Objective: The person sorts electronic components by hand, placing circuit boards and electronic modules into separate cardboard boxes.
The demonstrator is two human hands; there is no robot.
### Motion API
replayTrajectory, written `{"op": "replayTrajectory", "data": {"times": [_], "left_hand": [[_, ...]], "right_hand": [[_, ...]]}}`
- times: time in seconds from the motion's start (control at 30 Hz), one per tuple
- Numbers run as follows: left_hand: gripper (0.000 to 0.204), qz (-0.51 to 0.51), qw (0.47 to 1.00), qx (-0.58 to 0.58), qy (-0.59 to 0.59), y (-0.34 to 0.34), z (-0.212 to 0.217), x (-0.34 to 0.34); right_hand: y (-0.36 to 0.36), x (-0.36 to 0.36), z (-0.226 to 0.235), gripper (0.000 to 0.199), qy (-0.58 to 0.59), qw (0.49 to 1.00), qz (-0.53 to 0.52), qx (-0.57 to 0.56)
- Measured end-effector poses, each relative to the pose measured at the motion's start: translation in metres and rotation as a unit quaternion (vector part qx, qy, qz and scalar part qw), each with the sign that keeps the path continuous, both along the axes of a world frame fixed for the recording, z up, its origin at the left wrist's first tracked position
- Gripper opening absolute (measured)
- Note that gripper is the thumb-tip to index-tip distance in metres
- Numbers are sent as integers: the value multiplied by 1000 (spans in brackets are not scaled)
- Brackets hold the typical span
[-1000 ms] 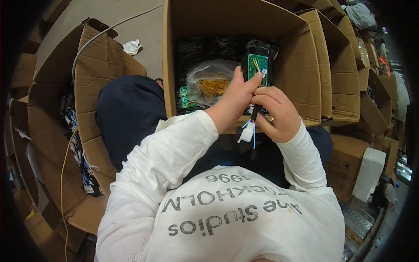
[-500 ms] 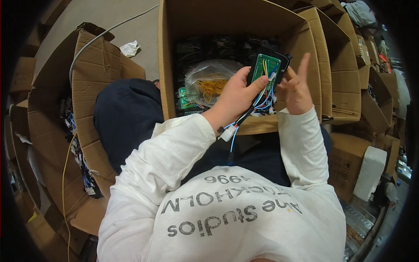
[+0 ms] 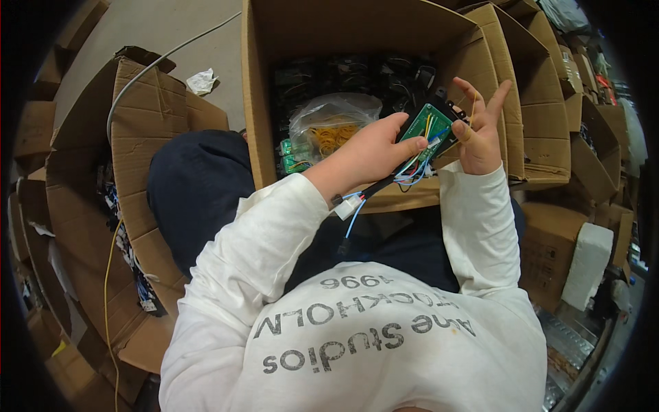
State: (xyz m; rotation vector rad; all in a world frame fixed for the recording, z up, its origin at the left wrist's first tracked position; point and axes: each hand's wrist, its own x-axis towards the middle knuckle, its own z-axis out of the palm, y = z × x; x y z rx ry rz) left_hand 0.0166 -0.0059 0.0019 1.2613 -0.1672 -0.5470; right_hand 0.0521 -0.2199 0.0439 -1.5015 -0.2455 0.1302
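Left hand (image 3: 374, 151) is clamped on a green circuit board (image 3: 435, 121) with a black case, its thumb across the front over the wires. Right hand (image 3: 480, 141) has its fingers spread apart, just beside the upper right end of the board, and a thin yellow loop, apparently a rubber band, runs between its fingers and thumb. Whether that thumb touches the board or only overlaps it from above cannot be told. The board is right of the frame's upper middle, over the front wall of a cardboard box (image 3: 401, 198); its back and the left fingers under it are hidden. Its wires (image 3: 417, 176) trail down to a white plug (image 3: 349, 207) near the centre, while a dark plug (image 3: 344, 245) below it blurs into the dark trousers. Inside the box, a clear bag (image 3: 350, 105) of yellow rubber bands (image 3: 333, 137) is partly covered by the left forearm, and the black parts (image 3: 343, 72) behind it are too dark to make out. Compared with half a second ago, the board leans further to the right, the white plug sits slightly further left, and the right hand's fingers are spread wider.
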Motion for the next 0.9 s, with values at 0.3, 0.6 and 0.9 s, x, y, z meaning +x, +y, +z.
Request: {"op": "replayTrajectory", "data": {"times": [0.3, 0.6, 0.9], "left_hand": [[39, -82, 965, 235, -86, 19, 24, 1], [44, 5, 969, 230, -92, 3, 9, -10], [49, 77, 927, 308, -197, 0, 11, -10]], "right_hand": [[3, -11, 9, 139, 1, 990, 62, -123], [8, -9, 10, 131, 26, 992, 39, -117], [-3, 2, 5, 133, -12, 990, 38, -136]]}}
